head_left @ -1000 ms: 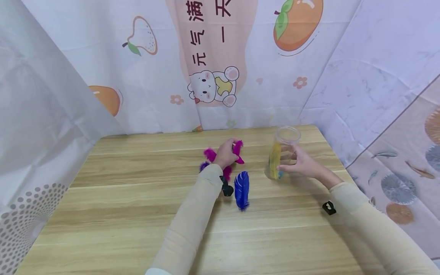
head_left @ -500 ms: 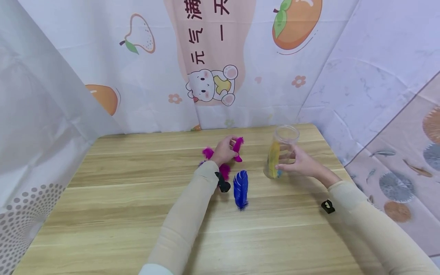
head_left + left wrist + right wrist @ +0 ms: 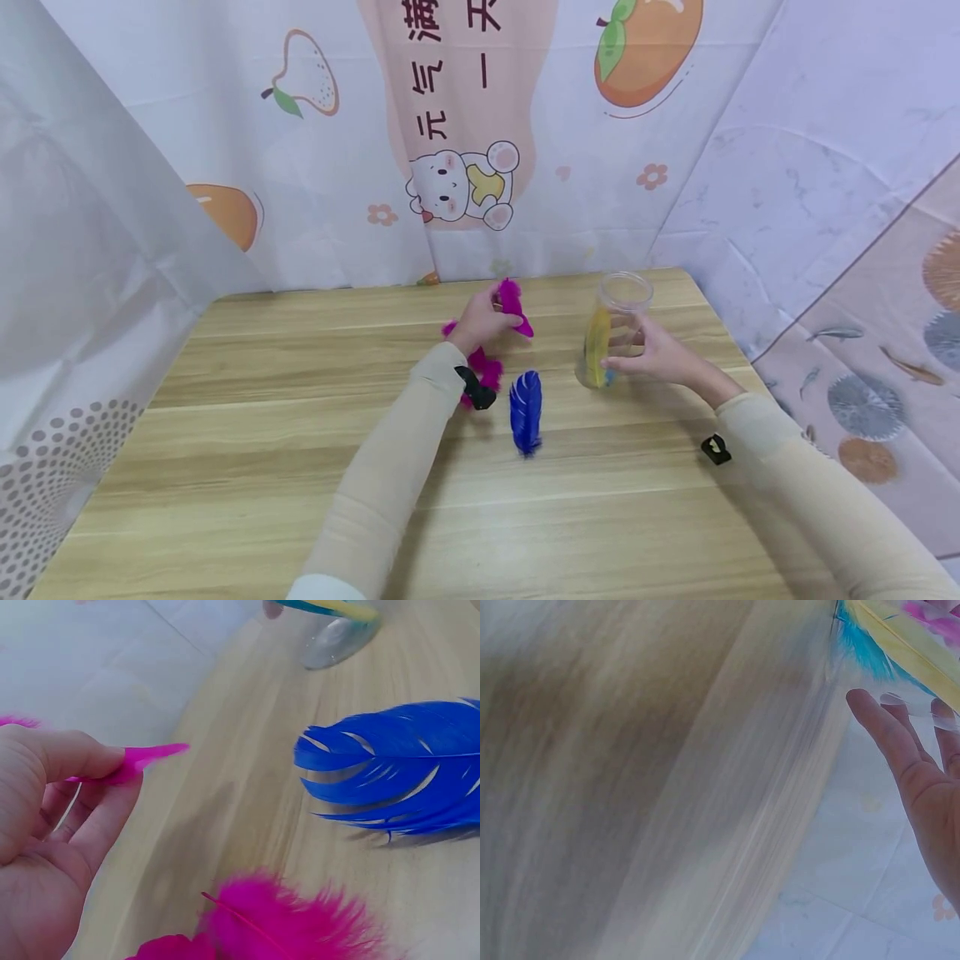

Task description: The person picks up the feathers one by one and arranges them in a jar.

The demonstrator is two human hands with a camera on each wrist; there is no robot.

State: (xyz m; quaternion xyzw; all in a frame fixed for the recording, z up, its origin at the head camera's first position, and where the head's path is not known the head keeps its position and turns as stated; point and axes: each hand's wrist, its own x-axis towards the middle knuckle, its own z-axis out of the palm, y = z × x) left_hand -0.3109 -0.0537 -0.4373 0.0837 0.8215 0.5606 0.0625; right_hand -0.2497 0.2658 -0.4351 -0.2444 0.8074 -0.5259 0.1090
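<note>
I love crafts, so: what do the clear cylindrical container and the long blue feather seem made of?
Clear cylindrical container: glossy plastic or glass, unclear which; wall see-through, base glinting. Long blue feather: seemingly real, perhaps dyed, matte-looking; split barbs flank a central shaft.

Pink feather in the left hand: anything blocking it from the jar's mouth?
Nothing visible stands between the pink feather and the clear jar; the right hand holds it below the rim, outside that path.
</note>
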